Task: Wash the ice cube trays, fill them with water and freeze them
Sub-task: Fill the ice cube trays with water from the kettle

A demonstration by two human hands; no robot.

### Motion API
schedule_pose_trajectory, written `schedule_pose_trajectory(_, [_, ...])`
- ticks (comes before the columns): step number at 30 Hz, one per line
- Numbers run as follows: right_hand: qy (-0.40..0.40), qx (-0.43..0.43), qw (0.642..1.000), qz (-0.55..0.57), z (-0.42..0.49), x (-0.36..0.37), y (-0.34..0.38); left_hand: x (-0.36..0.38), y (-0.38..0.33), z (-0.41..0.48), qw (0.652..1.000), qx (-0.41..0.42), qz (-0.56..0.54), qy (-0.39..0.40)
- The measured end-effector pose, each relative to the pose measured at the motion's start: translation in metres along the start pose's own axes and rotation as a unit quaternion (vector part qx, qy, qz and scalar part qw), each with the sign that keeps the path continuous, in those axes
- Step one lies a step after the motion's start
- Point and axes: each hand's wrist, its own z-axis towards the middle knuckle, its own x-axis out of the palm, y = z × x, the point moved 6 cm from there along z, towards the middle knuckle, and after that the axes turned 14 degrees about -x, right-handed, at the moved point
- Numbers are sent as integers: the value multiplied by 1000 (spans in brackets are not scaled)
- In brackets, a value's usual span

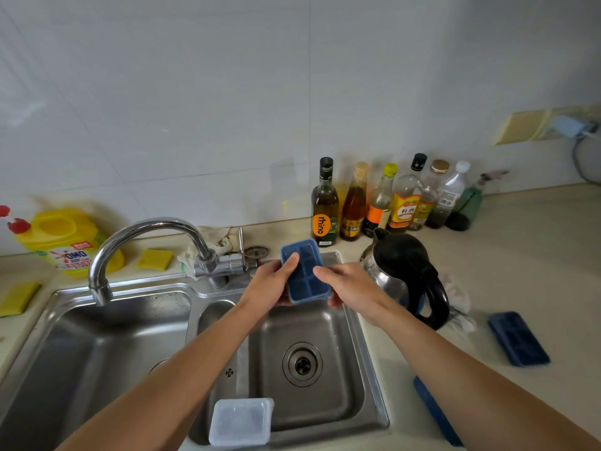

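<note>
Over the right basin of the double sink (374, 379) I have both hands up, gripping a blue ice cube tray (305, 275) between them. My left hand (271, 286) clasps its left long edge, thumb laid over the rim near the far end and fingers curled underneath. My right hand (349, 286) clamps the right long edge the same way, thumb on top, fingers below. I see the tray tilted, its far end raised toward the wall, open compartments facing up at me; whether any water sits in them I cannot tell.

A second blue tray (518, 338) lies flat on the tabletop (536, 255) to my right, well apart from the sink. Another blue piece (435, 411) shows just beside the sink's right rim, mostly hidden under my right forearm. A clear plastic lid (240, 421) rests on the sink's near edge, at the bottom of the right basin.

I see the faucet (136, 242) arching over the left basin with no stream showing. A black-topped kettle (403, 275) stands just beside my right hand. Behind it a row of bottles (390, 203) lines the wall. At the far left stands a yellow detergent jug (68, 242), with yellow sponges (154, 259) near it.
</note>
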Motion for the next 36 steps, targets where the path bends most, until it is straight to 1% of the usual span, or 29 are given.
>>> schedule_pose_trajectory(5, [1, -14, 1000, -11, -28, -41, 4, 48, -12, -17, 999, 18, -4, -45])
schedule_pose_trajectory(9, [-7, -23, 999, -28, -65, -102, 3, 119, -23, -33, 996, 47, -36, -60])
schedule_pose_trajectory(13, [-41, -9, 999, -15, -110, -177, -19, 210, -26, -43, 996, 64, -47, -45])
schedule_pose_trajectory(15, [-60, -5, 998, -15, -134, -212, -34, 256, -26, -47, 996, 66, -52, -21])
schedule_pose_trajectory(18, [-93, 20, 995, -22, -163, -260, -60, 317, -22, -45, 998, 59, -28, -3])
schedule_pose_trajectory(20, [-113, 36, 993, -24, -180, -288, -77, 352, -15, -42, 999, 44, 7, 6])
schedule_pose_trajectory(22, [-123, 48, 991, -23, -194, -309, -95, 381, -2, -35, 999, 1, 25, 22])
schedule_pose_trajectory(24, [-131, 72, 989, -23, -205, -326, -115, 405, 15, -27, 998, -51, 14, 44])
schedule_pose_trajectory(26, [-140, 101, 985, -28, -214, -339, -136, 423, 29, -18, 994, -86, 7, 64])
schedule_pose_trajectory(30, [-140, 133, 980, -56, -218, -348, -172, 446, 50, 0, 990, -108, 35, 80])
schedule_pose_trajectory(36, [-112, 161, 975, -107, -207, -351, -210, 458, 64, 26, 988, -110, 83, 67])
